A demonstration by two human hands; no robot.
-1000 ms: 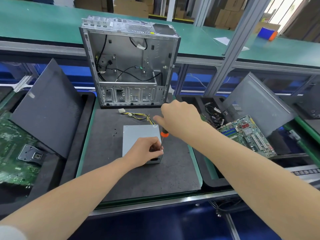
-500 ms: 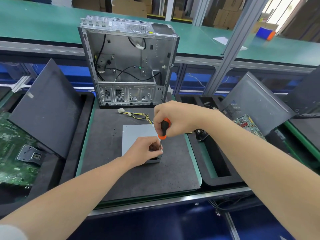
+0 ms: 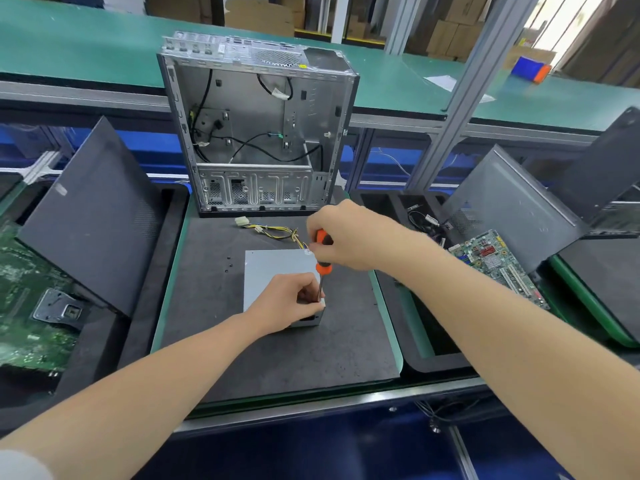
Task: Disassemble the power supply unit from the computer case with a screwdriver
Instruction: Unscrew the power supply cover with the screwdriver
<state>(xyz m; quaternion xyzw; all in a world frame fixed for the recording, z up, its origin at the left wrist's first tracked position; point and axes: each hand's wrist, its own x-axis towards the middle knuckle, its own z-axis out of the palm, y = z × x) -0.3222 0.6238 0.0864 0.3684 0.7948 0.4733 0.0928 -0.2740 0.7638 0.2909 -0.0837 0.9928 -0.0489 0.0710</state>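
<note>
The grey power supply unit (image 3: 273, 268) lies flat on the dark mat (image 3: 277, 351), out of the open computer case (image 3: 256, 133) that stands upright behind it. Its yellow and black cable bundle (image 3: 273, 232) trails toward the case. My left hand (image 3: 287, 301) rests on the unit's near right corner, fingers pinched around the screwdriver tip. My right hand (image 3: 346, 237) grips the orange and black screwdriver (image 3: 322, 265), held nearly upright with its tip on that corner.
A dark case side panel (image 3: 93, 216) leans at the left over a green motherboard (image 3: 24, 306). At the right, a tray holds another motherboard (image 3: 498, 265), loose cables (image 3: 427, 221) and a leaning grey panel (image 3: 512, 206). A green conveyor (image 3: 86, 39) runs behind.
My right hand drew back from the case and stood the screwdriver upright over the unit's near right corner. My left hand stayed on that corner. The right tray shifted in view.
</note>
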